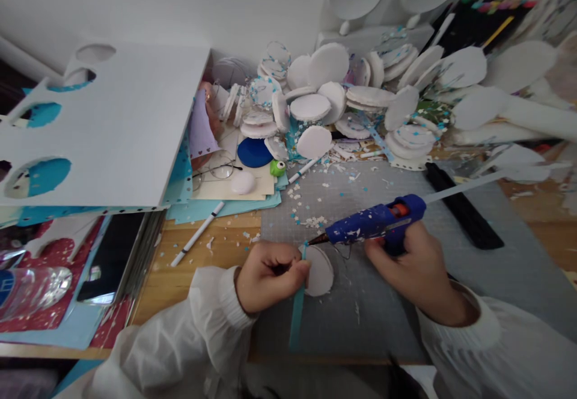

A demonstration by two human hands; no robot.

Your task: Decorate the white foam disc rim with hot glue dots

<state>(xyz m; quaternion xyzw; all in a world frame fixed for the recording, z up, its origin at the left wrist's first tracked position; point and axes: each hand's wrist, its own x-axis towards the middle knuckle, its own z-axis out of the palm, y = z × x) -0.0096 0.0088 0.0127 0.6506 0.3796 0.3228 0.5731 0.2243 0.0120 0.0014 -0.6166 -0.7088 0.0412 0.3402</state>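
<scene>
Hands: 2, both the person's own, both in white sleeves
Left hand [270,274]: closed in a pinch on the top end of 1 teal paper strip [297,312], pressing it against the left edge of 1 white foam disc [319,271]
Right hand [412,267]: wrapped around the grip of 1 blue hot glue gun [376,222]
Glue gun axis: long axis runs nearly level, right to left, tilted slightly down at the nozzle; the dark tip points left at the top of the strip, just at the disc's upper left rim; 1 white glue stick juts out of the rear, up and right
Strip axis: near upright in the view, running from the pinch down toward the person; top end touching the disc
Disc position: flat on the grey cutting mat [360,303], between the 2 hands, near the mat's left edge
Pile of foam discs [333,101]: too many to count, heaped at the far edge of the mat
Pens: 2 white ones; 1 on the wooden table [198,234], 1 by the pile [304,169]
Punched white card [108,125]: 1 sheet with round holes, far left
Spectacles [220,167]: 1 pair, on paper sheets
</scene>
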